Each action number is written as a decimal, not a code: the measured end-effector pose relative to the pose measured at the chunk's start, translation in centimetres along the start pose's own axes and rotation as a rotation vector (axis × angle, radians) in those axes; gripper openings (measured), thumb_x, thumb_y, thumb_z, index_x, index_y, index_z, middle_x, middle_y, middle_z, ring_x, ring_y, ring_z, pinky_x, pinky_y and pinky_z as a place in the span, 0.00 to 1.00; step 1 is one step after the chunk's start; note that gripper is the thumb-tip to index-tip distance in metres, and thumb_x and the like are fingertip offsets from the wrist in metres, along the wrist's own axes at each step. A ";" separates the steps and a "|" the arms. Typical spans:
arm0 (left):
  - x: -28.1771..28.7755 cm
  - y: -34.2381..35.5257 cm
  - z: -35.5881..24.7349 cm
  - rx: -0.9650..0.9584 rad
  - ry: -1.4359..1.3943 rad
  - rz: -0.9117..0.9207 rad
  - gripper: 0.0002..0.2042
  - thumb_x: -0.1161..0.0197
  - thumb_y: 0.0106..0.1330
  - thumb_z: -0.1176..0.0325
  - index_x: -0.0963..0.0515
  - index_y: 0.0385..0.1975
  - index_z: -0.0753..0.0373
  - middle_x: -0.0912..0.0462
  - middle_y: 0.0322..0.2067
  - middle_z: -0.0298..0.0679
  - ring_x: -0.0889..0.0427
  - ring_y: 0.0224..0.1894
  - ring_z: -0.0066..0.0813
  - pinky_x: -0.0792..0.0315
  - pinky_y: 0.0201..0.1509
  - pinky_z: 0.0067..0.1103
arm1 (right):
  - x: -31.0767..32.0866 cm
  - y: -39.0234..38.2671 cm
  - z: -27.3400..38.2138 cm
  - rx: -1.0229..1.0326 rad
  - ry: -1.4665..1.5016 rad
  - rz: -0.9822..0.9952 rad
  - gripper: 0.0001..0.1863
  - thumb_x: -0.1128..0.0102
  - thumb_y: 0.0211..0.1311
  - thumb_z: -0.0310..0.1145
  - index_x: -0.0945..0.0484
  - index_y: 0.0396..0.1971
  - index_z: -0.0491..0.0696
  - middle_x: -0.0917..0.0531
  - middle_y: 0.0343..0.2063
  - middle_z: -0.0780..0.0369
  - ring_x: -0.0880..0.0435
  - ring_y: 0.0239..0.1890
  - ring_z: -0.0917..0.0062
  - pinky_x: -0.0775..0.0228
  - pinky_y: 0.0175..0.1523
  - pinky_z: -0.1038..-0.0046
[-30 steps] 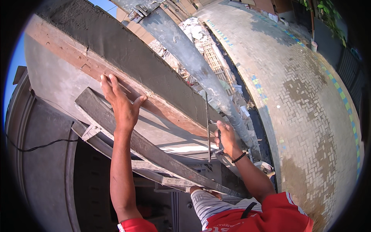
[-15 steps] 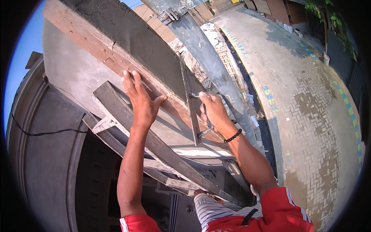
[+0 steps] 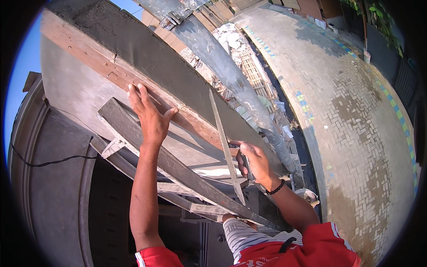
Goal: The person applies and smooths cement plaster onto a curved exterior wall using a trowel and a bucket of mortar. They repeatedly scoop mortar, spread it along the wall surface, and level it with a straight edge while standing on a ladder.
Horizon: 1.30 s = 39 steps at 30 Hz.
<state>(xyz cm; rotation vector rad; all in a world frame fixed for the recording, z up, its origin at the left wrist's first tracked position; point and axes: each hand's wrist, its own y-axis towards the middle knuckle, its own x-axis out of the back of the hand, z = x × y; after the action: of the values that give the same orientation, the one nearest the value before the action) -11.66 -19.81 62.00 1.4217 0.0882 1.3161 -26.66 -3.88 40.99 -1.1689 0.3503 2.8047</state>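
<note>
At the left of the head view, the person's left hand (image 3: 150, 122) is raised on a nearly straight forearm. It is open and gripping nothing, fingers pointing to the far side and thumb spread right, laid against a reddish wooden board (image 3: 89, 54) that edges a band of dark grey plaster (image 3: 164, 66).

To its right, the right hand (image 3: 257, 163) is closed around the handle of a trowel (image 3: 221, 129); the forearm slants in from the near right, a black beaded bracelet (image 3: 276, 187) at the wrist. The trowel's long blade stands nearly edge-on across the board and plaster, between the hands. Whether it touches the plaster cannot be determined.

A ladder (image 3: 182, 173) slants below the left hand. Containers noted: a bucket (image 3: 307, 193) near the right forearm, partly hidden, contents unclear; a small pale pot (image 3: 367, 57) at the far right, contents too small to tell.
</note>
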 end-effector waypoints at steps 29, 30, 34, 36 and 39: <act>0.0 0.1 -0.1 -0.015 0.057 0.024 0.59 0.21 0.44 0.72 0.62 0.72 0.59 0.69 0.71 0.55 0.64 0.74 0.52 0.56 0.75 0.37 | 1.3 1.6 -0.4 0.048 -0.187 -0.155 0.22 0.51 0.72 0.43 0.27 0.55 0.42 0.29 0.17 0.67 0.32 0.12 0.85 0.39 0.18 0.81; -0.4 0.1 -0.2 -0.019 0.058 0.024 0.60 0.21 0.44 0.71 0.63 0.72 0.59 0.69 0.71 0.55 0.64 0.74 0.52 0.56 0.75 0.37 | 4.2 1.8 -3.0 -0.066 -0.129 -0.266 0.22 0.51 0.72 0.44 0.28 0.55 0.43 0.32 0.17 0.68 0.33 0.12 0.88 0.42 0.16 0.83; -0.2 0.1 0.3 0.002 0.066 0.031 0.60 0.21 0.43 0.70 0.63 0.71 0.60 0.70 0.71 0.55 0.65 0.74 0.52 0.55 0.75 0.38 | 11.5 2.2 -10.4 -0.326 0.002 -0.489 0.20 0.48 0.70 0.46 0.27 0.49 0.45 0.30 0.19 0.66 0.32 0.12 0.84 0.39 0.15 0.78; 0.2 0.2 0.2 0.010 0.059 0.037 0.60 0.21 0.44 0.69 0.64 0.71 0.60 0.71 0.71 0.54 0.65 0.74 0.52 0.55 0.75 0.38 | 13.2 2.9 -12.0 -0.400 0.035 -0.556 0.20 0.48 0.69 0.47 0.27 0.46 0.45 0.30 0.19 0.66 0.32 0.12 0.83 0.38 0.14 0.77; -0.2 0.3 0.1 0.025 0.074 0.057 0.60 0.21 0.44 0.67 0.64 0.71 0.59 0.72 0.71 0.54 0.66 0.74 0.52 0.56 0.75 0.39 | 13.1 4.6 -12.4 -0.454 0.114 -0.577 0.20 0.48 0.69 0.46 0.28 0.48 0.45 0.30 0.20 0.66 0.32 0.12 0.82 0.38 0.14 0.76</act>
<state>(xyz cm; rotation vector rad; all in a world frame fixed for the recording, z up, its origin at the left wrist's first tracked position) -11.87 -20.06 62.15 1.4062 0.1146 1.4189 -28.10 -11.50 24.01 -1.2494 -0.5629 2.3575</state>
